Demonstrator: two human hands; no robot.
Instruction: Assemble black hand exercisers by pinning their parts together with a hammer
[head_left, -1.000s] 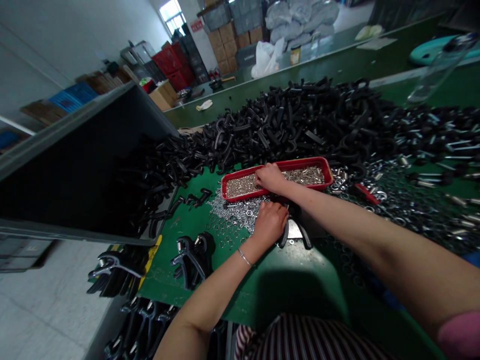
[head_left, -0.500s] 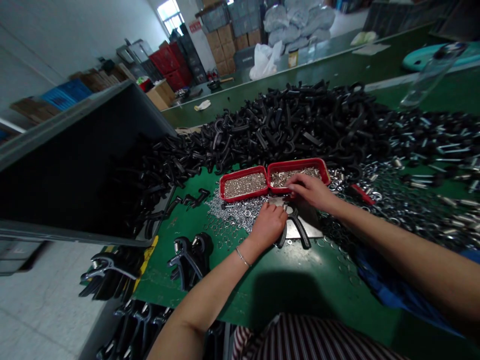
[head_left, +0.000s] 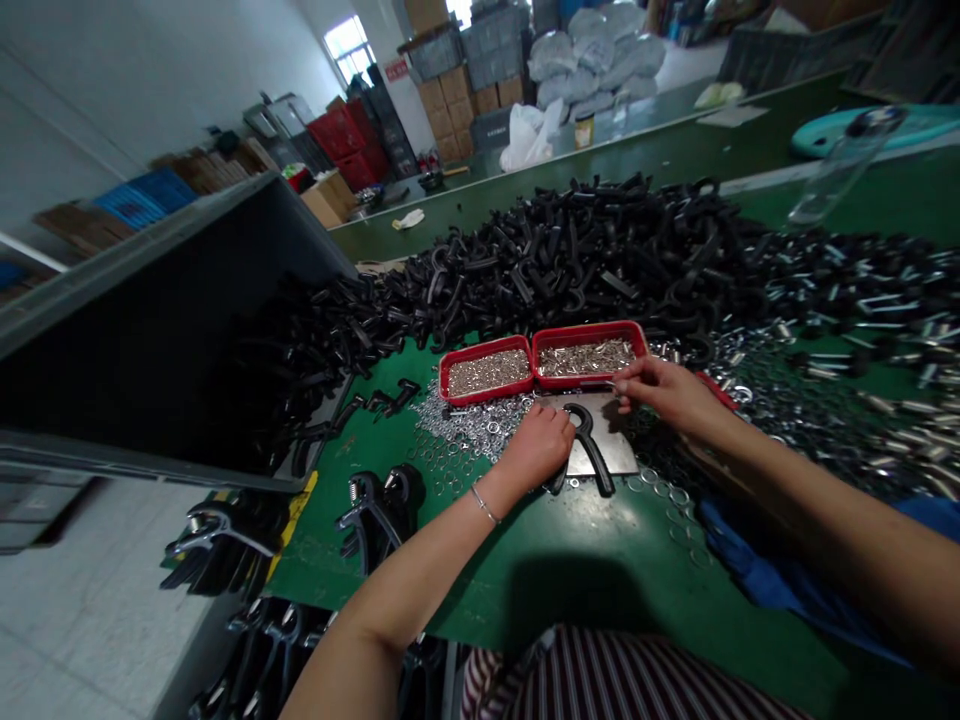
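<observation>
My left hand is closed around one side of a black hand grip, whose two curved legs spread toward me. The grip lies on a flat metal plate, and my fingers hide part of its head. To the right of it, above the plate's edge, my right hand pinches a thin metal rod that points left along the front of a red tray. Small metal pieces fill this right red tray and the left red tray beside it.
A large heap of black handle parts spreads behind the trays. Loose metal rings lie left of the plate. Hand grips with springs stand at the left, near a grey crate. Metal parts cover the right side.
My right hand has moved right, away from the right red tray, and a thin metal rod now shows in its fingers. My left hand stays on the hand grip, which has shifted slightly.
</observation>
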